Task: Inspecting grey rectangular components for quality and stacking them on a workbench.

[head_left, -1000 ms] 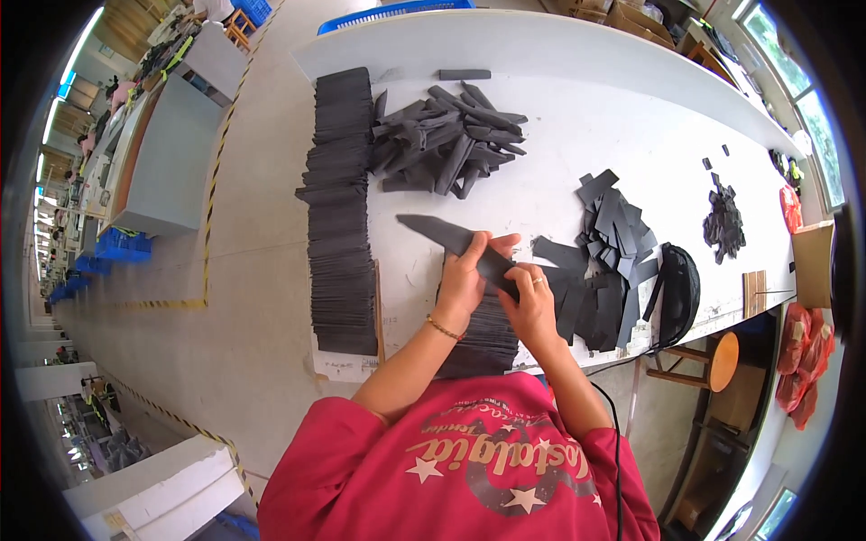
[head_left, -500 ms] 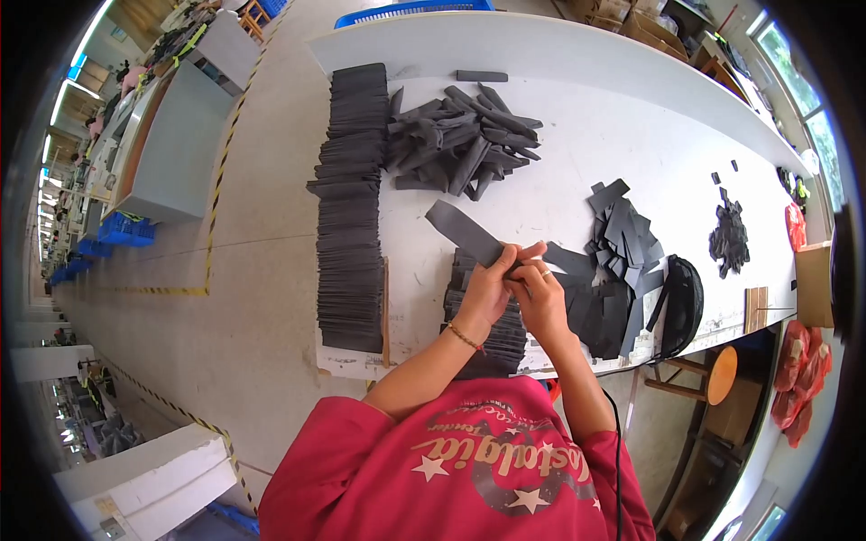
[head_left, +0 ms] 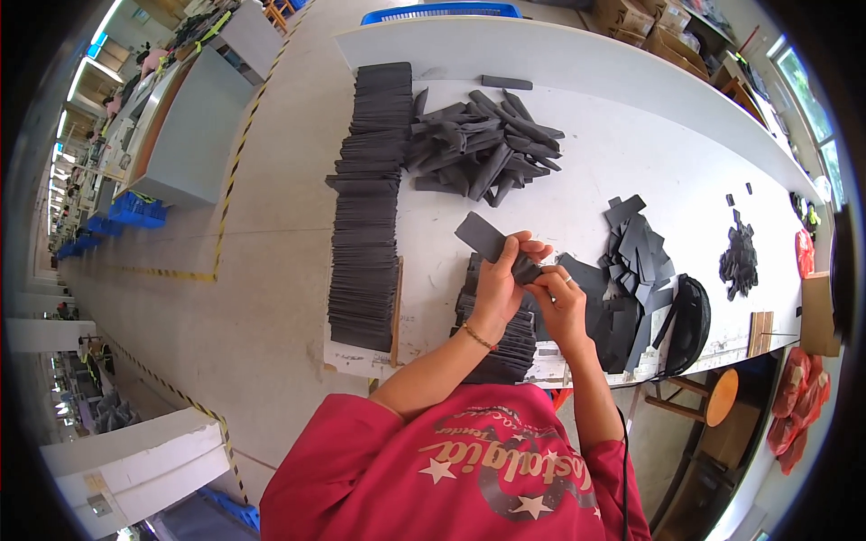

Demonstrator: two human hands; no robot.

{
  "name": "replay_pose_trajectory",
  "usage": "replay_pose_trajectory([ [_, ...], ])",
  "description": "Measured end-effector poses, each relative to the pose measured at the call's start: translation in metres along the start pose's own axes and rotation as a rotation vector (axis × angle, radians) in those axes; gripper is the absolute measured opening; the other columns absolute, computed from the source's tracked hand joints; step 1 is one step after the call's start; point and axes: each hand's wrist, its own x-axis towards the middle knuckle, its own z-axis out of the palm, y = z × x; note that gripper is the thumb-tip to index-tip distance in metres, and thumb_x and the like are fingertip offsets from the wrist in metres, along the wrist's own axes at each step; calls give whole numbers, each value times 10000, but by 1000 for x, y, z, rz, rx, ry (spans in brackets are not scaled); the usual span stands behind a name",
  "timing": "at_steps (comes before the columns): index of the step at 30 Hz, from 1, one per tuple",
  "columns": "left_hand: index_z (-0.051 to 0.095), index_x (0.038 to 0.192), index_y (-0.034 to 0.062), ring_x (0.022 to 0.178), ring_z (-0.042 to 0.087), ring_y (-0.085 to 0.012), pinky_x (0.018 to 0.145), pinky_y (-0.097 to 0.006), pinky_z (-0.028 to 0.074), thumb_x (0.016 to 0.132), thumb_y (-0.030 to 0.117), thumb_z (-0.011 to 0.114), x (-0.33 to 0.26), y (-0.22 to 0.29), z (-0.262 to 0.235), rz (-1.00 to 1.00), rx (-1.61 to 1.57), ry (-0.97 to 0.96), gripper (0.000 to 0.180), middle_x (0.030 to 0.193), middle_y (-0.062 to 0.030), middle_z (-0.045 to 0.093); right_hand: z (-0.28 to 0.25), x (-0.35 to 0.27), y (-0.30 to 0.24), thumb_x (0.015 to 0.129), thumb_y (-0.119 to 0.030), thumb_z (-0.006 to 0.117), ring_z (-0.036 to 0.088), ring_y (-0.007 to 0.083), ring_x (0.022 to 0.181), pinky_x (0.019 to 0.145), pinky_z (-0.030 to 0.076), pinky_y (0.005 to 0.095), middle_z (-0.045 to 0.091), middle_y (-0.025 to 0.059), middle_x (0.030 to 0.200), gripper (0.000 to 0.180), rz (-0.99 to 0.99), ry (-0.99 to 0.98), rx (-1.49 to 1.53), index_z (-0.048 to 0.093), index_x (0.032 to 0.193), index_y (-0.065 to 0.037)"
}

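Note:
A dark grey strip (head_left: 481, 236) of flat, flexible-looking material is held over the table by both hands. My left hand (head_left: 502, 281) is closed round its middle, thumb on top, with the flat end sticking out to the far left. At the strip's near right end, the fingers of my right hand (head_left: 561, 305) pinch the material, which bends there. Just below my hands lies a stack of dark strips (head_left: 502, 347). Flat dark pieces (head_left: 634, 257) lie heaped to the right, next to larger dark sheets (head_left: 591, 288).
A long row of tightly packed dark strips (head_left: 368, 225) runs along the table's left side, with a wooden slat (head_left: 397, 311) beside it. Rolled pieces (head_left: 487, 149) are piled at the back. To the right are a black bag (head_left: 690, 325), small scraps (head_left: 740, 257) and a stool (head_left: 722, 397).
My hands have slid along the strip, so less of it sticks out past my left hand. Its near end now bends up between my fingers. The whole view has shifted slightly.

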Motion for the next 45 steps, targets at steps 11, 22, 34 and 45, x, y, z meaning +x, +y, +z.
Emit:
replay_pose_trajectory([
  [11,585,1106,-2,977,644,-267,866,-363,510,1001,262,508,3,-3,-4,2,13,-9,294,954,-107,663,2,6,6,756,23,712,610,246,688,606,480,310,621,114,834,116,2,-34,36,613,815,4],
  [22,526,1193,-26,1141,585,-325,1052,-431,419,1013,301,455,16,6,-8,77,30,-31,380,1125,-196,642,28,2,3,859,-48,689,517,61,745,679,403,200,569,-20,835,79,485,187,457,617,837,-23],
  [34,563,1141,-22,1088,616,-330,994,-458,484,953,238,590,15,41,-23,61,19,27,322,1118,-183,645,11,12,-18,852,-56,690,578,138,685,650,467,262,629,56,803,56,158,265,190,660,859,-10],
  [45,557,1164,-41,1093,614,-309,989,-413,508,1000,153,484,31,55,-93,212,-91,260,265,1097,-189,642,6,-19,35,855,-100,701,508,77,654,593,409,225,594,7,712,99,513,151,315,676,841,-5],
])
